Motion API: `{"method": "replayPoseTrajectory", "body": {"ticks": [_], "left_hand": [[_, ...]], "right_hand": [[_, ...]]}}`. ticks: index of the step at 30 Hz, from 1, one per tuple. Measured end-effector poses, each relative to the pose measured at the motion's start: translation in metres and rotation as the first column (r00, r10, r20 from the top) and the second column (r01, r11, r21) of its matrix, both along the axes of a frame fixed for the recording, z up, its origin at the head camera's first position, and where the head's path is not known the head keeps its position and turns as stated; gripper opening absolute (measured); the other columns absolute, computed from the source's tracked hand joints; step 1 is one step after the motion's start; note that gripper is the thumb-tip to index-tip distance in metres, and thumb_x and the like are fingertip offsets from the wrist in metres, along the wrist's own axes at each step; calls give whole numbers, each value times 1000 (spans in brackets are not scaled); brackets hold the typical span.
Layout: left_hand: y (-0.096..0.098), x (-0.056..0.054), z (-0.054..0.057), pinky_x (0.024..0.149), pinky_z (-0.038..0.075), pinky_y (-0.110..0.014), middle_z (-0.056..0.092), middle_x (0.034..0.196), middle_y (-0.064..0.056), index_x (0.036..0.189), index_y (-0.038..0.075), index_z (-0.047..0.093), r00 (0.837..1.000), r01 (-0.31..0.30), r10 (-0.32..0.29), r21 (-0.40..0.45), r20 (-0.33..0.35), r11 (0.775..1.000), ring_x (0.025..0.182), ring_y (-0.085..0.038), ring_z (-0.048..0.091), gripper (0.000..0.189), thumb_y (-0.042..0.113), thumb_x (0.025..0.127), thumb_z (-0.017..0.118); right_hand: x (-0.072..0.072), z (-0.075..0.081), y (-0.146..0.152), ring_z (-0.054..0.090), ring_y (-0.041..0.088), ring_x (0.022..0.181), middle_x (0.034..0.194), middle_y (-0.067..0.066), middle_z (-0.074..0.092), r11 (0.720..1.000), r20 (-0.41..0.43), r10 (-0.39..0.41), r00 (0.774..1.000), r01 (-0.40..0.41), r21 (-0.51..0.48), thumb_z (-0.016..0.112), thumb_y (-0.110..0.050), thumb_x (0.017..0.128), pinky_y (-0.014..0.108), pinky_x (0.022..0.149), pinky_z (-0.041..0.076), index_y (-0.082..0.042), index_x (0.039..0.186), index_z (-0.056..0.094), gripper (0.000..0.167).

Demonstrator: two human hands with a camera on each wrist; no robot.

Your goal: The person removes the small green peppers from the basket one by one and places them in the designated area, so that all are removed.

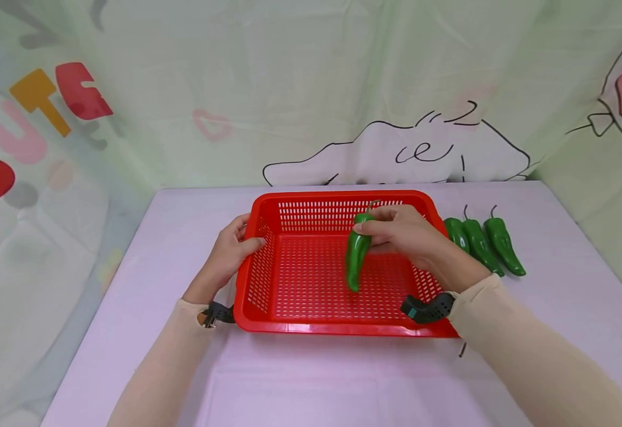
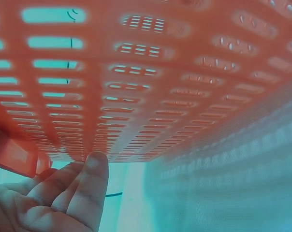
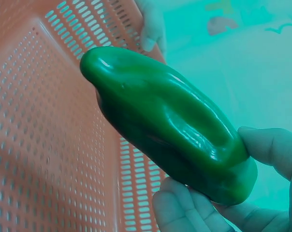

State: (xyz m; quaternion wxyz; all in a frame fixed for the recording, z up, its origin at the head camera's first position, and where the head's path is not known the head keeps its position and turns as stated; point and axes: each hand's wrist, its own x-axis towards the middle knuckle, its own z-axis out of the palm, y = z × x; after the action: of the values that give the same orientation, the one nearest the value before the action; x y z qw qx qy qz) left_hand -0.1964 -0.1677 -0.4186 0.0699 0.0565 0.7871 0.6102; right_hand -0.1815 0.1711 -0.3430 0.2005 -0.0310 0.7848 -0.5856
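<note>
A long green pepper (image 1: pixel 358 252) hangs tip down over a red plastic basket (image 1: pixel 343 327). My right hand (image 1: pixel 404 234) pinches it near the stem end between thumb and fingers; the right wrist view shows the glossy green pepper (image 3: pixel 170 125) up close. With the thumb over the rim and the fingers outside, my left hand (image 1: pixel 231 252) grips the basket's left side. From below, the left wrist view shows the fingers of that left hand (image 2: pixel 64 198) against the slotted wall. No other thing is seen inside the basket.
Several more green peppers (image 1: pixel 503 246) lie on the white tabletop (image 1: pixel 562 284) right of the basket, partly hidden by the right forearm. A dark stem (image 1: pixel 462 350) pokes out below the basket's front right corner. Printed cloth (image 1: pixel 311 89) hangs behind the table.
</note>
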Motion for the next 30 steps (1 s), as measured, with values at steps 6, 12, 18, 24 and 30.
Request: {"method": "replayPoseTrajectory", "body": {"ticks": [6,12,18,24,30], "left_hand": [[1,0,0,82,65,-44,62,136,-21,157,8,39,1000,1,-1,9,-4,1000,107,-35,71,61,8,99,59],[1,1,0,82,65,-44,62,136,-22,157,7,38,1000,6,-6,12,-10,1000,106,-35,71,61,8,99,59],[1,0,0,81,65,-44,63,135,-21,155,7,40,1000,8,-8,17,-6,1000,106,-36,71,60,8,99,59],[1,0,0,81,65,-45,62,136,-23,155,6,39,1000,20,-20,25,-12,999,107,-38,71,60,7,99,59],[1,0,0,82,65,-45,61,137,-23,156,6,38,1000,19,-18,21,-6,1000,108,-39,71,61,7,99,59]], "right_hand": [[5,6,18,75,17,89,108,8,72,1000,-17,-16,1000,16,-17,67,-20,101,39,90,63,10,143,48,55],[10,11,35,75,13,88,106,1,72,999,-22,-29,999,29,-24,65,-22,103,34,89,63,11,145,44,58],[16,12,54,74,12,88,103,-5,71,997,-19,-73,997,73,20,64,-27,104,26,87,63,9,144,43,58],[20,9,71,72,11,89,103,-8,70,992,-15,-106,994,107,63,64,-33,104,24,86,62,6,148,40,64],[23,5,85,70,9,90,105,-13,67,991,-21,-121,992,122,61,62,-35,104,25,84,63,7,153,34,70]]}}
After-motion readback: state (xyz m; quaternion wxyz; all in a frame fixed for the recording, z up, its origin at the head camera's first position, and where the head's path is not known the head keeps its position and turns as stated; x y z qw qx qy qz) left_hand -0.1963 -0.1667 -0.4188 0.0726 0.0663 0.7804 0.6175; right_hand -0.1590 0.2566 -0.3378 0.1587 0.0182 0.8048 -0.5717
